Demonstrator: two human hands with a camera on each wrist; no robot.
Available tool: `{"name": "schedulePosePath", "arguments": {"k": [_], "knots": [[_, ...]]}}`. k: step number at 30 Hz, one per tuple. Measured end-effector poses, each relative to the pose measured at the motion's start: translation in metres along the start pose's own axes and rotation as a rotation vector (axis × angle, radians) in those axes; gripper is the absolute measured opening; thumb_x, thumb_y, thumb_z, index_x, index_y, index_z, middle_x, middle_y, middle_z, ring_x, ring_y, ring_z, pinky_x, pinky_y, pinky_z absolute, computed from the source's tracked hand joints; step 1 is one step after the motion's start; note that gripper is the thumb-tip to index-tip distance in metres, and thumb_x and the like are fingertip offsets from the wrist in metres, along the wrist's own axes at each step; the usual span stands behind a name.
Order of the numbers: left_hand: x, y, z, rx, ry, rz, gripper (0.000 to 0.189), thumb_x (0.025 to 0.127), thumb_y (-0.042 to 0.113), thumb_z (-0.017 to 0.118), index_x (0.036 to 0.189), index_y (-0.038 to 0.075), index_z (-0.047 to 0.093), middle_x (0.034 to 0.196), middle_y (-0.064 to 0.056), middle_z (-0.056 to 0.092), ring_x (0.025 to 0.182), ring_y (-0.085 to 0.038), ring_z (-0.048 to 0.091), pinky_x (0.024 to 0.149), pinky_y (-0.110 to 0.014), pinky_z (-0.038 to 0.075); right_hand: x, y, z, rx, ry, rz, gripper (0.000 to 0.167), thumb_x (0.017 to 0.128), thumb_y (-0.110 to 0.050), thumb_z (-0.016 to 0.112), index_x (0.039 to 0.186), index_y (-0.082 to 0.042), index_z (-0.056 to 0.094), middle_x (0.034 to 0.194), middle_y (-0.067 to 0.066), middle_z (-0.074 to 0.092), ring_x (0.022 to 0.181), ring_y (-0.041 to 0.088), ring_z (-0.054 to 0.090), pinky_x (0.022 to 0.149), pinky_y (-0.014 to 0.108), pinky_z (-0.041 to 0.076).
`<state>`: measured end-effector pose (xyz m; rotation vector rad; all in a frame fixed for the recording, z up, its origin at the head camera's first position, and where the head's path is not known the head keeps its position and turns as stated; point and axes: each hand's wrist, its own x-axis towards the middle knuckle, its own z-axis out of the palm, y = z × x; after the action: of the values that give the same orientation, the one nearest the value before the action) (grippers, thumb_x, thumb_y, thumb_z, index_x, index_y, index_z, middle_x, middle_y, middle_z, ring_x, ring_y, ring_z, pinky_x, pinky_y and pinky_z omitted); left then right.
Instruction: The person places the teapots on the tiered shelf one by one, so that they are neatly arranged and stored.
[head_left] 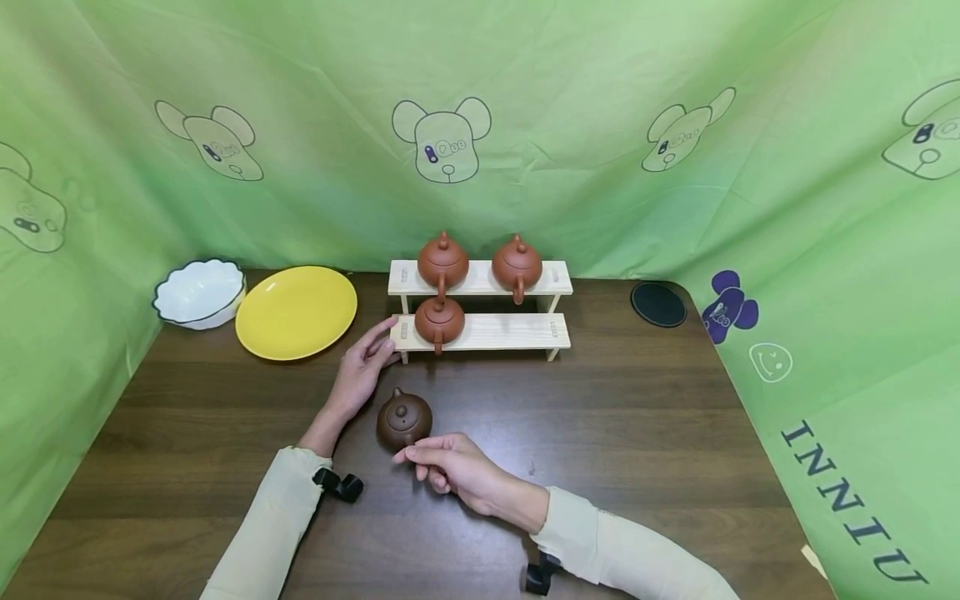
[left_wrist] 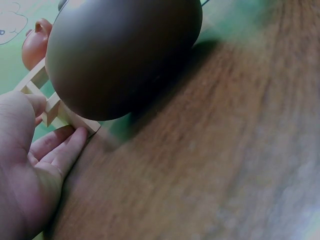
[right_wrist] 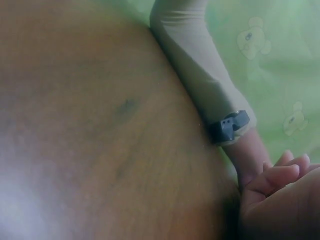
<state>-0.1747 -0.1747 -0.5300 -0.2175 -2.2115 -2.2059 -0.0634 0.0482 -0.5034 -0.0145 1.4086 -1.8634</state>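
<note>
A dark brown teapot [head_left: 403, 418] hangs in front of the wooden stand, spout pointing away; my right hand [head_left: 468, 473] pinches its handle. In the left wrist view the teapot [left_wrist: 125, 55] looms large, with a dark shadow below. My left hand [head_left: 358, 375] holds the left end of the stand's lower shelf [head_left: 502, 332]; thumb and fingers lie about that end in the left wrist view. One reddish-brown teapot [head_left: 439, 321] sits on this shelf's left part. Two more, a left teapot [head_left: 442, 262] and a right teapot [head_left: 517, 264], stand on the upper shelf [head_left: 480, 281].
Left of the stand lie a yellow plate [head_left: 296, 313] and a white scalloped bowl [head_left: 201, 293]. A black round coaster [head_left: 658, 304] is at the table's back right. Green printed cloth [head_left: 555, 183] walls in the back and sides of the wooden table [head_left: 637, 433].
</note>
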Motion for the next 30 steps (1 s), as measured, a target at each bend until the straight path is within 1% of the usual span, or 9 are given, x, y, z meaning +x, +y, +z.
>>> {"name": "schedulePosePath", "arguments": {"k": [6,11,17,23,24,26,28,30], "knots": [[0.001,0.001,0.001,0.0,0.004,0.0,0.047,0.117,0.006,0.054,0.164,0.001,0.051,0.167,-0.021,0.051,0.128,0.002,0.065,0.109,-0.025,0.061,-0.004,-0.005,-0.003,-0.046,0.019,-0.024,0.032,0.106,-0.014,0.072,0.126,0.011,0.078,0.069,-0.009,0.06,0.051,-0.001,0.04,0.047,0.012,0.032],[0.001,0.001,0.001,0.003,0.003,0.003,0.047,0.117,0.006,0.055,0.164,0.001,0.052,0.168,-0.021,0.051,0.128,0.002,0.065,0.109,-0.025,0.061,-0.011,-0.015,-0.003,-0.07,0.043,-0.067,0.034,0.105,-0.014,0.073,0.126,0.012,0.077,0.068,-0.009,0.057,0.051,0.0,0.037,0.048,0.012,0.03],[0.001,0.001,0.001,-0.006,0.006,-0.006,0.047,0.117,0.005,0.055,0.164,0.001,0.052,0.166,-0.022,0.052,0.127,0.003,0.065,0.109,-0.024,0.061,-0.023,-0.029,-0.004,-0.083,0.062,-0.142,0.035,0.107,-0.017,0.069,0.126,0.012,0.077,0.067,-0.009,0.054,0.051,0.0,0.036,0.047,0.012,0.029],[0.0,0.002,0.001,-0.009,0.003,-0.02,0.048,0.117,0.006,0.054,0.165,0.002,0.051,0.168,-0.021,0.05,0.128,0.002,0.065,0.11,-0.025,0.061,-0.034,-0.039,-0.009,-0.066,0.095,-0.25,0.038,0.107,-0.017,0.068,0.126,0.016,0.075,0.063,-0.01,0.054,0.051,-0.001,0.036,0.045,0.013,0.026],[0.0,0.002,0.001,-0.01,0.004,-0.023,0.048,0.117,0.006,0.054,0.165,0.002,0.051,0.168,-0.021,0.051,0.128,0.002,0.065,0.11,-0.025,0.061,-0.036,-0.041,-0.01,-0.062,0.098,-0.269,0.036,0.107,-0.016,0.068,0.124,0.015,0.076,0.062,-0.01,0.054,0.05,-0.001,0.036,0.045,0.013,0.026],[0.0,0.002,0.001,-0.013,0.005,-0.028,0.048,0.117,0.005,0.054,0.165,0.002,0.051,0.167,-0.022,0.051,0.128,0.002,0.065,0.11,-0.026,0.061,-0.038,-0.043,-0.013,-0.051,0.106,-0.305,0.031,0.106,-0.015,0.067,0.119,0.009,0.081,0.061,-0.011,0.054,0.05,-0.002,0.035,0.044,0.013,0.024],[0.0,0.001,0.001,-0.015,0.007,-0.031,0.048,0.117,0.005,0.053,0.165,0.002,0.051,0.167,-0.023,0.05,0.128,0.002,0.065,0.11,-0.026,0.061,-0.039,-0.045,-0.016,-0.04,0.114,-0.344,0.025,0.106,-0.014,0.066,0.113,0.0,0.086,0.06,-0.011,0.053,0.049,-0.002,0.034,0.044,0.014,0.022],[0.0,0.002,0.001,-0.019,0.007,-0.032,0.048,0.117,0.005,0.053,0.165,0.002,0.051,0.167,-0.023,0.05,0.128,0.002,0.065,0.11,-0.026,0.061,-0.04,-0.047,-0.019,-0.03,0.127,-0.382,0.023,0.106,-0.013,0.065,0.107,-0.011,0.088,0.059,-0.011,0.052,0.048,-0.002,0.033,0.044,0.014,0.02]]}}
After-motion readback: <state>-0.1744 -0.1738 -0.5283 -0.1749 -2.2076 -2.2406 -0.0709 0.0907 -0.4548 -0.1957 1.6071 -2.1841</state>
